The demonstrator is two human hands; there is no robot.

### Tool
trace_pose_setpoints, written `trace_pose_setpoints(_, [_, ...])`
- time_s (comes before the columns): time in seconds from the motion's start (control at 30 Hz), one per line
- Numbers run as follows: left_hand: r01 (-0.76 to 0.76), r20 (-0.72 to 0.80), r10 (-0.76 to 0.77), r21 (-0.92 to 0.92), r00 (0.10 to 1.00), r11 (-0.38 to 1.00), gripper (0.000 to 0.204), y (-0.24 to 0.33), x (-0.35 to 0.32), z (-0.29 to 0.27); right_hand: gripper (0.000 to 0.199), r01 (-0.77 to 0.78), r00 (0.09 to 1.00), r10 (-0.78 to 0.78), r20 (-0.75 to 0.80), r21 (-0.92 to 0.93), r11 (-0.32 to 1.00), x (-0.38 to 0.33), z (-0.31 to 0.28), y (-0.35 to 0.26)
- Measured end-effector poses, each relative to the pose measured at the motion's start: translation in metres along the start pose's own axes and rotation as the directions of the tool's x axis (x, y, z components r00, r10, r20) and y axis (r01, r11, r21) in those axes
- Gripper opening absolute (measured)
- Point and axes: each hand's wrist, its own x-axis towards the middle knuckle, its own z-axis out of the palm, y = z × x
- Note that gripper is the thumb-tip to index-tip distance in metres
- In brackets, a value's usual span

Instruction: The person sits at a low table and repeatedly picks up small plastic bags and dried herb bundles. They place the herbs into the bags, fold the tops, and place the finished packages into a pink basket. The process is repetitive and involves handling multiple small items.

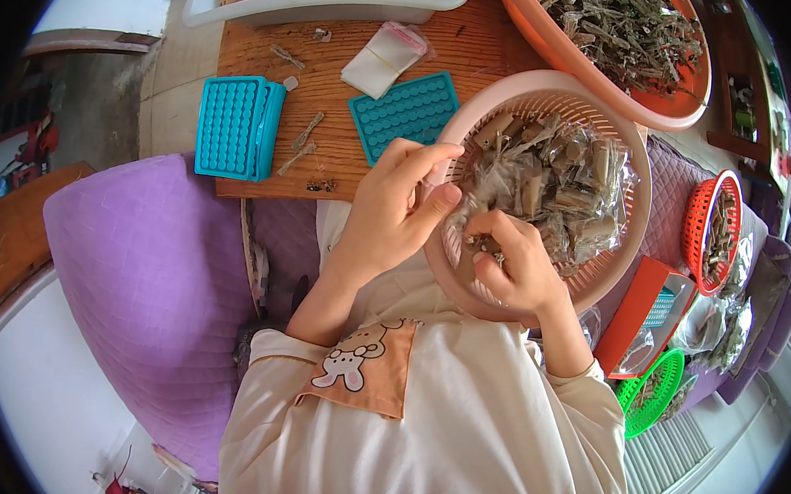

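Observation:
My left hand (389, 206) is at the left rim of a round pink plastic basket (630, 216), its thumb and index finger held apart. Inside the basket lies a pile of small clear plastic packets (553, 189), with brownish tube-like pieces and dried grey-brown plant bits showing through. Over the near left part of the basket, my right hand (517, 263) has its fingers curled in a pinch. Small pale bits show by its fingertips, but what it grips is too small to tell. Clear film (461, 219) lies between the two hands.
On the wooden table (325, 71) are stacked teal molded trays (231, 128), another teal tray (404, 112), clear bags (380, 60) and loose dried sprigs (302, 142). A white bin (338, 8) and an orange basin (595, 87) stand beyond. Red (700, 229) and green (654, 394) baskets sit right.

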Motion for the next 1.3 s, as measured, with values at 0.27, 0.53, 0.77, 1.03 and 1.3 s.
trace_pose_setpoints(0.27, [0.053,0.270,0.002,-0.197,0.963,0.979,0.043,0.011,0.003,-0.010,0.025,-0.006,0.996,-0.009,0.092,0.162,0.987,0.000,-0.004,-0.003])
trace_pose_setpoints(0.53, [0.164,0.367,-0.092,-0.171,0.926,0.972,0.019,0.019,0.012,-0.008,0.034,-0.129,0.982,0.119,0.146,0.060,0.990,0.003,-0.017,-0.009])
trace_pose_setpoints(0.77, [0.221,0.276,-0.043,-0.655,0.960,0.722,0.009,0.016,0.011,-0.006,0.070,0.040,0.976,-0.086,-0.199,-0.227,0.973,0.001,-0.012,0.000])
trace_pose_setpoints(1.03, [0.192,0.251,0.028,-0.803,0.968,0.565,0.016,0.022,0.012,-0.009,0.054,0.005,0.879,-0.001,-0.477,0.007,1.000,0.017,0.011,0.002])
trace_pose_setpoints(1.3, [0.132,0.225,0.104,-0.824,0.969,0.551,0.030,0.020,0.011,-0.011,0.028,-0.002,0.999,0.010,-0.031,0.250,0.968,0.028,-0.003,-0.008])
